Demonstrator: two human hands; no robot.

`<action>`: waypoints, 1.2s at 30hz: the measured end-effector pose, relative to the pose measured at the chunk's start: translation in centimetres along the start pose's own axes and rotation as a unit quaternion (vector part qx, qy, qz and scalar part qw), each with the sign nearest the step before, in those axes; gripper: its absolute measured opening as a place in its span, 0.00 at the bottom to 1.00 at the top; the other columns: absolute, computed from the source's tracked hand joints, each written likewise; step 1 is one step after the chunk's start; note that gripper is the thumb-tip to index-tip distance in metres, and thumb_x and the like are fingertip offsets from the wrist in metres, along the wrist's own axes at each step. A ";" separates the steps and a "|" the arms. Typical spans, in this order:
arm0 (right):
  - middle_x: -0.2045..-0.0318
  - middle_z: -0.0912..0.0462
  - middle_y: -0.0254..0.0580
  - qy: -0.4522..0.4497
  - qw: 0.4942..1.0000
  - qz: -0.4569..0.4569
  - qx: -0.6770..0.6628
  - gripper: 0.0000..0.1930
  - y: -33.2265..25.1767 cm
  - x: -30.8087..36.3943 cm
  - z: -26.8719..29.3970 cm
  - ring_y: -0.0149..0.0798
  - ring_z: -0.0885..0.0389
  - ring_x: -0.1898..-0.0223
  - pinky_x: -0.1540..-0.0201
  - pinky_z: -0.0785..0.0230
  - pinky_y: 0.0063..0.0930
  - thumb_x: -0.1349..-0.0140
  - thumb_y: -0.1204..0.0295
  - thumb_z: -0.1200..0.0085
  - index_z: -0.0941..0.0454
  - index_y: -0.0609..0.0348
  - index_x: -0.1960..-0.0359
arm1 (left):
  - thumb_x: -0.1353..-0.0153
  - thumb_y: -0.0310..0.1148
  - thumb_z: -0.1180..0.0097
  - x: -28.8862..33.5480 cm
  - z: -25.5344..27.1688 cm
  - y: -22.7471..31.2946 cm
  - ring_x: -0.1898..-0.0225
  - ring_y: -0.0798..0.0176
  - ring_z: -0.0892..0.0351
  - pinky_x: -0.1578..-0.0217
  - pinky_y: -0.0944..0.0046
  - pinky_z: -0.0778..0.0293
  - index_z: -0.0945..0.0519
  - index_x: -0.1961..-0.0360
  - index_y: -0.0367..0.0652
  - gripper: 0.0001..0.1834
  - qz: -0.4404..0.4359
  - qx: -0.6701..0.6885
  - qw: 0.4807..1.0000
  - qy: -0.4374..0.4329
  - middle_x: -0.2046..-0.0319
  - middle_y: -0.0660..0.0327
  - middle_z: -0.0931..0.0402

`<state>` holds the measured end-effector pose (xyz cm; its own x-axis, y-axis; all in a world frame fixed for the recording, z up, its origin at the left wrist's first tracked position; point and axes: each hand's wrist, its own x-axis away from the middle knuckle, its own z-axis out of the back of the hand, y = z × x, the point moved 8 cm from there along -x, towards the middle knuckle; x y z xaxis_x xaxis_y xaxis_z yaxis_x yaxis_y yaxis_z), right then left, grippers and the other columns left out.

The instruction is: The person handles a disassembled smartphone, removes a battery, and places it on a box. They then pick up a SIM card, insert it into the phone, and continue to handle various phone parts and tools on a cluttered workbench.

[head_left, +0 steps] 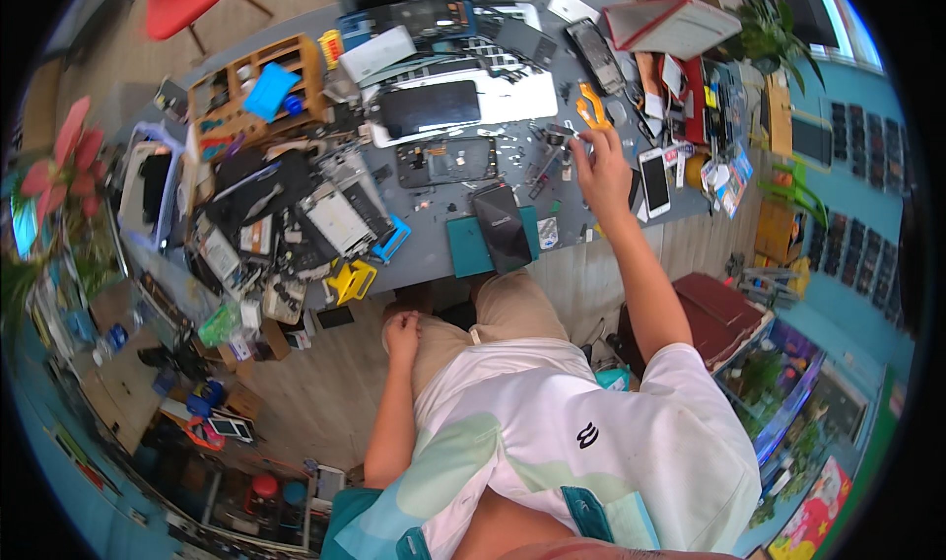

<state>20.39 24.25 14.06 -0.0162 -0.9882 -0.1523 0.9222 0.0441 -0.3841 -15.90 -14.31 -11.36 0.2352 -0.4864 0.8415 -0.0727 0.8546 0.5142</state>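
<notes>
My right hand (603, 171) reaches over the desk's right half, thumb and forefinger brought together at a small dark part (558, 136). It seems to be in the pinch, but its kind is too small to make out. Just beyond the fingers lies an orange-yellow flex-like piece (592, 106). A white phone (654, 182) lies right of the wrist. Loosely curled, my left hand (402, 333) rests on my thigh with nothing visible in it. Between the hands, an opened phone frame (448, 162) lies behind a dark phone-sized slab (503, 227) on a teal pad (465, 247).
A white keyboard (522, 95) with a black-screened phone (431, 108) on it spans the desk's back. Phone parts pile up at the left, near a wooden organizer (229, 116) and a yellow tool (351, 281). A red-edged book-like case (670, 26) stands back right.
</notes>
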 end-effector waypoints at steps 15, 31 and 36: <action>0.66 0.17 0.44 -0.312 0.838 0.374 -0.245 0.08 -38.0 23.0 -5.3 0.47 0.19 0.74 0.73 0.29 0.38 0.32 0.71 0.37 0.22 0.60 0.66 | 0.40 0.41 0.36 4.9 21.4 -9.9 0.62 0.45 0.13 0.57 0.50 0.20 0.12 0.61 0.41 0.15 -0.030 0.001 0.965 0.260 0.65 0.48 0.13; 0.71 0.21 0.46 -0.419 0.761 0.461 -0.181 0.14 -41.8 27.9 -6.0 0.56 0.21 0.73 0.71 0.30 0.45 0.30 0.64 0.40 0.23 0.61 0.71 | 0.34 0.40 0.41 17.5 11.8 -28.9 0.75 0.61 0.19 0.74 0.57 0.22 0.14 0.63 0.40 0.13 0.138 0.219 0.937 0.233 0.72 0.57 0.17; 0.71 0.20 0.48 -0.481 0.718 0.484 -0.140 0.15 -40.1 32.6 -10.1 0.57 0.20 0.70 0.67 0.29 0.46 0.29 0.63 0.40 0.22 0.62 0.70 | 0.36 0.38 0.41 19.1 9.8 -34.1 0.66 0.52 0.13 0.64 0.53 0.20 0.12 0.55 0.38 0.16 0.177 0.319 0.875 0.318 0.64 0.51 0.13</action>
<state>-21.01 -8.24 15.25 0.9777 -0.1130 0.1769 0.2064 0.6723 -0.7110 -18.41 -54.47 -11.22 0.5659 0.1611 0.8086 -0.7282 0.5576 0.3985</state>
